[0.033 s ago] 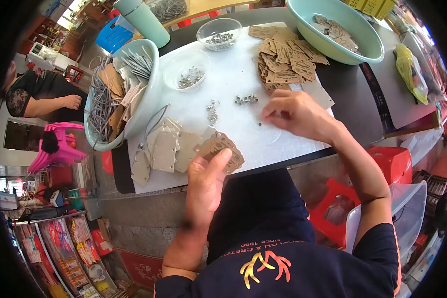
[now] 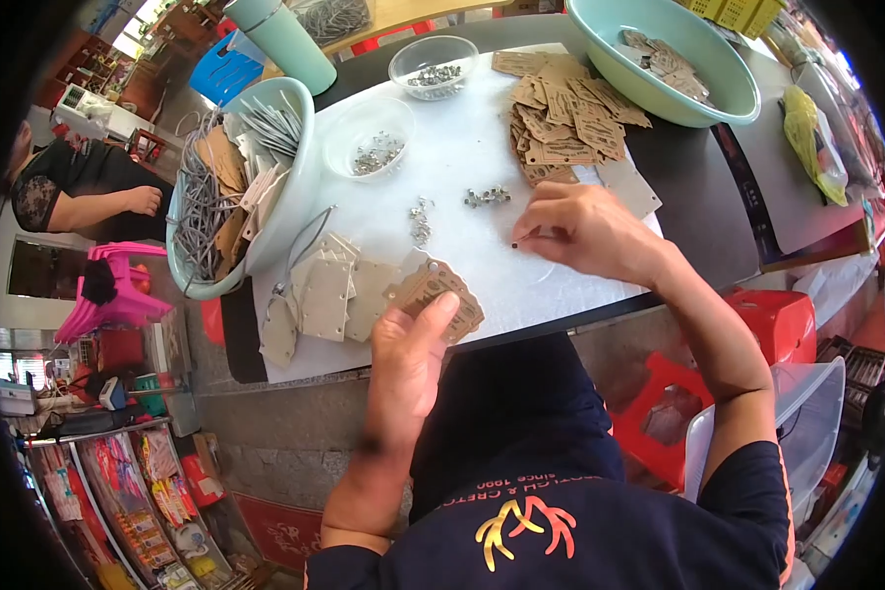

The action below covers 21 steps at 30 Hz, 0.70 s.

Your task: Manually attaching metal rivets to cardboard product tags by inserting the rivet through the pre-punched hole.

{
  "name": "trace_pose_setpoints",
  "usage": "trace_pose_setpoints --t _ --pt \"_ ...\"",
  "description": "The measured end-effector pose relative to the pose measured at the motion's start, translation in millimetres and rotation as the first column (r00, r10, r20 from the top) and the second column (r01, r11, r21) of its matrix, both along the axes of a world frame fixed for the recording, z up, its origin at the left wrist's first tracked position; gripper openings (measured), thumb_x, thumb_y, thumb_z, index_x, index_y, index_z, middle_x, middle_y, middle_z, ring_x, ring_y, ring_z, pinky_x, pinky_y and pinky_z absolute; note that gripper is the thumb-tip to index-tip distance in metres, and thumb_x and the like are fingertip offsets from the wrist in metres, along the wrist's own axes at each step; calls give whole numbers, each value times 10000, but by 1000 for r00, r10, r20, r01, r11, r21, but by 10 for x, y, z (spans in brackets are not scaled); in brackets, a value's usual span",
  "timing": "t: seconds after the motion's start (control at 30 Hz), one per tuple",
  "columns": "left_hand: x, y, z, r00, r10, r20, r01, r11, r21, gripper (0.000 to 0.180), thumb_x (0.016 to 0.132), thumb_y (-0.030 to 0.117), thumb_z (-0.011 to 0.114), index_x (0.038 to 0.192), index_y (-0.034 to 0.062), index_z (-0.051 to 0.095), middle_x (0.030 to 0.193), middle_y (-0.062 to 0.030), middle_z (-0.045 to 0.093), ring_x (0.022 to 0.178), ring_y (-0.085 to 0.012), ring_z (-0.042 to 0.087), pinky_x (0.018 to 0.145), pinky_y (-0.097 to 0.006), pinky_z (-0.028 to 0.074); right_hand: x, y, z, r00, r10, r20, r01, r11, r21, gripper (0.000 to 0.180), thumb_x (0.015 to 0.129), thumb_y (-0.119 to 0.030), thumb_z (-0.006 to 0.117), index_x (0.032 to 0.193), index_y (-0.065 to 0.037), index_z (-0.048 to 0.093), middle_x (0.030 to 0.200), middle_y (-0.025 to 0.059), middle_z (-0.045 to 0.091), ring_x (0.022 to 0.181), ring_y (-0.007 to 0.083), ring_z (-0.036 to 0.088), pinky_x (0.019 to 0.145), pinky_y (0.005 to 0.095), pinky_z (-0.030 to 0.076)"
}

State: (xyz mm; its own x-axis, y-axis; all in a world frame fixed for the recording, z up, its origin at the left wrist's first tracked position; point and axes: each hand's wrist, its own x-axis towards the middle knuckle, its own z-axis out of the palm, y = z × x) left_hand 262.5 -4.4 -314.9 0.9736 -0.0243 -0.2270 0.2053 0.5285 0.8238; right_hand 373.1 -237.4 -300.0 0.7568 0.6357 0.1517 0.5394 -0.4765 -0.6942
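Note:
My left hand (image 2: pixel 411 359) is closed on a brown cardboard tag (image 2: pixel 433 287) with scalloped edges and dark print, the thumb lying across its face. My right hand (image 2: pixel 585 228) is low over the white work sheet, its fingers curled together. At its fingertips a small dark piece (image 2: pixel 515 246) shows on the sheet; whether the fingers grip it or anything else is hidden. Just beyond lie two small clusters of shiny metal fasteners (image 2: pixel 487 197). Pale blank tags (image 2: pixel 326 298) overlap to the left of my left hand. Printed brown tags (image 2: pixel 565 123) are heaped past my right hand.
Two clear bowls of metal bits (image 2: pixel 433 67) stand toward the back. A light green basin (image 2: pixel 307 162) at left holds grey cords and tags; another basin (image 2: pixel 737 103) at back right holds more tags. A green tumbler (image 2: pixel 283 44) leans behind. Another person's arm (image 2: pixel 108 206) is at far left.
My right hand has moved slightly left, bringing its fingertips up to the small dark piece. The left hand and its tag stay practically in place.

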Motion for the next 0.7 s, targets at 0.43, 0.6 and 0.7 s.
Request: trace_pose_setpoints --t 0.43,0.6,0.7 --pt "62 0 -41 1000 16 1 -16 998 54 268 924 71 651 1186 22 624 1043 -57 675 922 -155 657 802 -353 550 -124 209 41 819 260 511 -48 919 -391 62 740 -88 651 736 -42 609 816 111 594 783 268 671 638 379 547" --pt "84 -16 -40 1000 -12 12 11 999 51 265 926 69 649 1184 16 623 1044 -59 676 926 -151 656 801 -342 546 -80 113 13 938 113 326 -34 970 -239 105 822 -116 665 825 -41 591 823 106 571 779 306 618 645 431 490" --pt "99 -28 -47 999 -27 24 26 999 40 263 928 71 647 1184 13 623 1043 -58 674 921 -149 653 794 -336 543 -49 77 43 952 145 269 -61 952 -299 128 877 -140 620 837 -19 603 851 127 597 805 335 638 719 441 500"
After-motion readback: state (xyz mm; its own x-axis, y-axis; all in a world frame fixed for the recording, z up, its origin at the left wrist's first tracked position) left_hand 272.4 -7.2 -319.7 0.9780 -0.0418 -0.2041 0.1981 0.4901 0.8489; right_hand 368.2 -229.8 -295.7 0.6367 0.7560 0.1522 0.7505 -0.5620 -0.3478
